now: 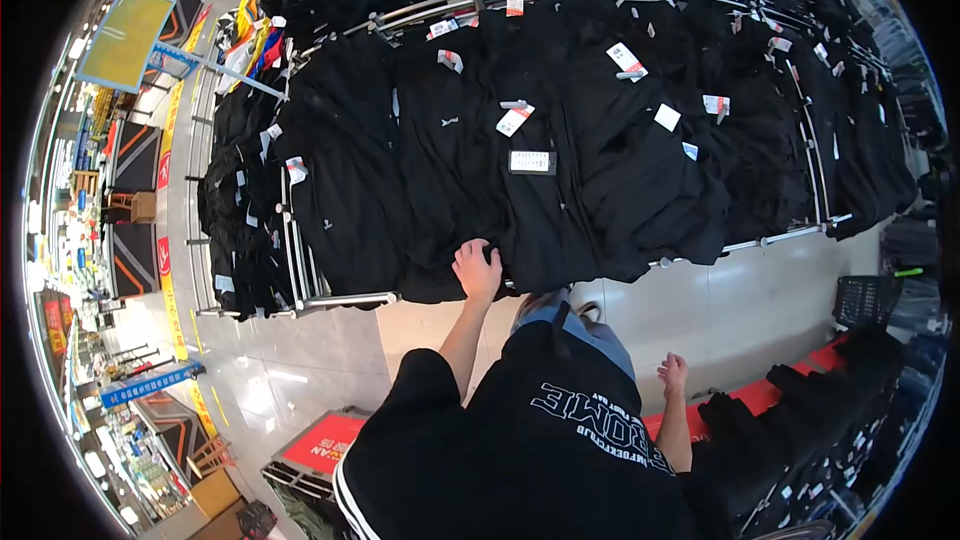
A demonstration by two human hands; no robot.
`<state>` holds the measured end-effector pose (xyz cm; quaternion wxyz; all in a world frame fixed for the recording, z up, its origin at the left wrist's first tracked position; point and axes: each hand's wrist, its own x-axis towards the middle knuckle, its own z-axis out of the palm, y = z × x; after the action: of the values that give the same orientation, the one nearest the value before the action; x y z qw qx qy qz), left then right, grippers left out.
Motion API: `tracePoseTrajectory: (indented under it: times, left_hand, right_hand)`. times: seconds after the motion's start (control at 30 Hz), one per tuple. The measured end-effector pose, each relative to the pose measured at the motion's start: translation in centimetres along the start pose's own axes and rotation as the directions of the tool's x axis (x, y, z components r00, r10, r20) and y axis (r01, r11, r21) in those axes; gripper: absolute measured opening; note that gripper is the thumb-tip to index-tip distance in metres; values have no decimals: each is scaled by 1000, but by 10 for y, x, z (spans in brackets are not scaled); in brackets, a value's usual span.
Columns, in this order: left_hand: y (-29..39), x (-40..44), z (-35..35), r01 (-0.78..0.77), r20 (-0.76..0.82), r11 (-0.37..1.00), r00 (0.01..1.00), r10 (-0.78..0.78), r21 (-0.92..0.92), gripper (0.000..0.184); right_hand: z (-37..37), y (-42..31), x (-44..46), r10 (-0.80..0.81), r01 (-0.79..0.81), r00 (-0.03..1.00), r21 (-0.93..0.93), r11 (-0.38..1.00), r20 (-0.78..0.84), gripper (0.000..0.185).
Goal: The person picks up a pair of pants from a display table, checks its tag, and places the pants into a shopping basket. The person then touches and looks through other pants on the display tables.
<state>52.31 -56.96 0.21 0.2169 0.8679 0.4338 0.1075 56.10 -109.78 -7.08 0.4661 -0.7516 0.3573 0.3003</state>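
Pale tiled floor (235, 380) runs through a brightly lit shop, with a yellow panel (125, 35) at ten o'clock and a metal rack (345, 299) spread across twelve. Black garments (640, 190) cover this rack closely, dotted with white and red price tags (515, 120). One black garment (435, 195), marked with a small white logo, hangs down toward the rack's front rail just left of centre.

On its lower front edge lies the person's left hand (477, 270). Its fingers are bent over against the dark cloth, the thumb set apart toward two o'clock; whether any fabric is pinched between them, I cannot tell. The back of the hand faces up, and the bare forearm reaches from seven o'clock toward one.

At four o'clock, well apart from the rack, hangs the right hand (674, 372). Its fingers are loosely curled, the thumb standing a little away on the side nearer the body. That elbow is bent, the forearm rising toward twelve beside the black T-shirt (500, 440).

More dark clothes (790, 420) lie over a red surface (720, 410) at four o'clock, and a black basket (866, 300) stands at three.
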Motion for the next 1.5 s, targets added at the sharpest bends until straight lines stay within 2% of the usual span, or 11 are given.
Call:
tracePoseTrajectory:
  times: [0.17, 0.33, 0.4, 0.53, 0.67, 0.83, 1.0, 1.13, 1.3, 1.37, 1.5]
  left_hand:
    - [-1, -5, 3, 54, -114, 996, 991, -62, -73, 18]
    - [62, -7, -14, -75, -455, 997, 889, 60, -15, 21]
    - [84, -7, -1, -2, -309, 942, 945, -109, -337, 26]
    - [115, -5, 47, 373, -42, 927, 926, -374, -29, 50]
    - [136, 0, 44, 428, 0, 876, 898, -439, 222, 48]
    - [92, 17, 11, 250, -79, 968, 966, -246, 41, 40]
    - [43, 14, -13, 464, -10, 884, 885, -465, -54, 24]
    - [71, 0, -19, 233, -206, 970, 948, -243, -70, 30]
    - [110, -5, 16, 264, 84, 936, 953, -290, 233, 53]
    - [106, 9, 27, 260, 376, 923, 855, -356, 282, 53]
    - [95, 13, 23, 25, 249, 975, 965, -81, 221, 49]
  right_hand:
    - [4, -53, 29, -136, 145, 986, -106, 984, 92, 38]
    - [-11, -99, 77, -151, 183, 970, -159, 970, 191, 37]
    - [-19, -119, 97, -135, 178, 965, -181, 967, 223, 37]
    - [-44, -148, 143, -138, 218, 951, -283, 934, 276, 37]
    - [-53, -173, 159, -153, 202, 958, -189, 961, 242, 38]
    - [-51, -171, 163, -161, 223, 940, -185, 957, 302, 40]
    - [-41, -142, 162, -112, 183, 946, -215, 959, 304, 42]
    - [-39, -106, 192, -169, 254, 926, -223, 941, 338, 42]
    - [-36, -120, 168, -191, 282, 923, -247, 927, 335, 43]
    - [-33, -110, 186, -194, 279, 922, -228, 933, 334, 44]
    - [-27, -139, 153, -212, 271, 933, -182, 945, 291, 43]
